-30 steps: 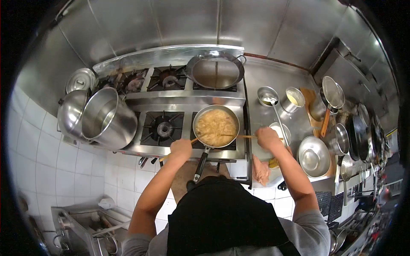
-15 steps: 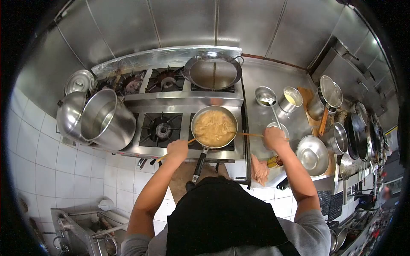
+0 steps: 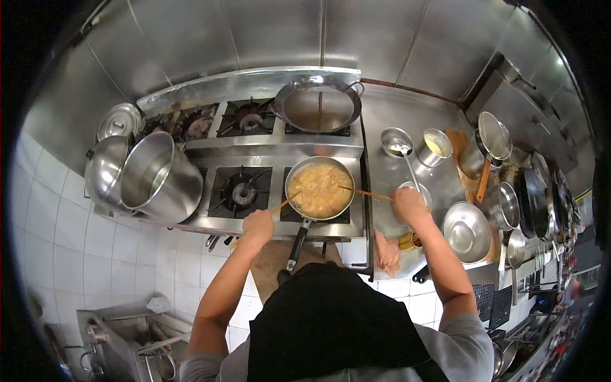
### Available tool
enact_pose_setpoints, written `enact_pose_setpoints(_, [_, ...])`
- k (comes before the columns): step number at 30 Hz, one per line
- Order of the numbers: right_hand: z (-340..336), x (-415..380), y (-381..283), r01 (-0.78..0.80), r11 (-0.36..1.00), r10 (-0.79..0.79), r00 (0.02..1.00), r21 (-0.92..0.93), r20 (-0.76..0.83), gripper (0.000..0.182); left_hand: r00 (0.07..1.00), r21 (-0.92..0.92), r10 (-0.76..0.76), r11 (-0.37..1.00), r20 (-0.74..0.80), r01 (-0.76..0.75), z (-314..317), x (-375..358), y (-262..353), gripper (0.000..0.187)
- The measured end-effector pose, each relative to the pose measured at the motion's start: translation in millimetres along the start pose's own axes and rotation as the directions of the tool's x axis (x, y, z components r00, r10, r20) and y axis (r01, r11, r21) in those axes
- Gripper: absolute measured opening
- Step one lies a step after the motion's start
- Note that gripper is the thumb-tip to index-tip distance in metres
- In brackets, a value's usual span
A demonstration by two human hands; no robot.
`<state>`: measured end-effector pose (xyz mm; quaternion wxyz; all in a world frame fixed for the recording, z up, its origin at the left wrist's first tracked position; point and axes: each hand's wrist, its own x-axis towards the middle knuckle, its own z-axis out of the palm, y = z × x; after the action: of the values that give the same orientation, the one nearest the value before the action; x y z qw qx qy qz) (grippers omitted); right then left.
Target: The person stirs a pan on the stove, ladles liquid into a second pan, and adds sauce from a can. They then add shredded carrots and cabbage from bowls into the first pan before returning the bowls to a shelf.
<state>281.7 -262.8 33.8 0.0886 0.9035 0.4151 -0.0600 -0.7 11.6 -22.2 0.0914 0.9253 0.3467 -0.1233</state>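
Observation:
A frying pan (image 3: 299,242) with a black handle sits on the front right burner of the stove. It is filled with pale yellow, lumpy food (image 3: 318,190) in liquid. My left hand (image 3: 258,226), left of the pan handle, is closed round a thin wooden chopstick (image 3: 279,207) whose tip reaches the left side of the food. From the right, my right hand (image 3: 409,206) grips another wooden chopstick (image 3: 371,193), its tip in the right part of the food. Just behind my right hand lies a small metal bowl (image 3: 417,187), partly covered by it.
A wide pan (image 3: 282,113) stands on the back burner. Big pots (image 3: 191,197) are at left. The right counter holds a ladle (image 3: 412,172), a metal container (image 3: 428,158), a steel bowl (image 3: 466,245), a yellow can (image 3: 409,240) and a strainer (image 3: 491,135).
My left hand has shifted slightly left and toward me, drawing its chopstick outward. The right chopstick now slants more, with its tip farther into the pan. My right hand has barely moved.

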Motion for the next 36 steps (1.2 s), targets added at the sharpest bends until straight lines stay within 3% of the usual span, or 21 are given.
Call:
enact_pose_setpoints(2, [-15,-11,-14,0.058,0.998,-0.058,0.998,0.034,-0.008,0.018,0.999,-0.061,0.025,0.998,-0.042,-0.027,5,-2,-4,0.022])
enact_pose_setpoints(4, [-9,-10,-25,0.223,0.971,-0.225,0.974,0.081,0.016,0.017,0.999,-0.028,0.048,0.998,-0.001,-0.048,5,-2,1,0.022])
enact_pose_setpoints(8, [29,16,-26,0.157,0.987,-0.158,0.987,0.015,0.034,0.017,1.000,-0.012,-0.001,1.000,-0.003,0.001,9,7,-1,0.023])
enact_pose_setpoints(11, [2,8,-15,0.025,0.999,-0.025,1.000,0.030,0.000,0.018,0.999,-0.026,-0.044,0.999,0.029,0.044,6,5,-4,0.023])
enact_pose_setpoints(15, [-3,-6,-15,0.066,0.997,-0.067,0.998,0.048,0.009,0.019,0.999,-0.052,-0.043,0.998,0.024,0.044,-1,-11,3,0.022])
enact_pose_setpoints(18, [15,-3,-27,0.146,0.986,-0.149,0.988,0.085,0.042,0.018,0.997,-0.061,0.071,0.996,0.007,-0.070,2,-12,9,0.021])
enact_pose_setpoints(21, [28,6,-27,0.138,0.989,-0.141,0.987,0.043,0.080,0.017,0.995,-0.001,0.096,0.995,0.020,-0.096,9,-5,5,0.021])
enact_pose_setpoints(23, [26,11,-12,0.021,0.999,-0.023,0.997,0.035,0.078,0.017,0.999,-0.009,0.028,1.000,0.033,-0.028,11,0,-5,0.020])
enact_pose_setpoints(26, [5,-6,-4,-0.012,1.000,0.011,0.999,0.024,0.045,0.017,1.000,-0.004,0.023,1.000,0.013,-0.023,3,-10,-2,0.019])
enact_pose_setpoints(29, [-3,-12,-7,0.028,0.997,-0.031,0.999,0.075,0.030,0.017,0.991,-0.046,0.128,0.991,0.043,-0.126,-6,-19,11,0.018])
enact_pose_setpoints(33, [24,-7,-24,0.126,0.987,-0.131,0.990,0.101,0.045,0.016,0.989,-0.057,0.150,0.987,0.016,-0.148,6,-14,24,0.021])
enact_pose_setpoints(36, [14,-13,-19,0.170,0.982,-0.178,0.979,0.080,0.099,0.016,0.987,-0.019,0.137,0.991,0.085,-0.136,-1,-15,16,0.021])
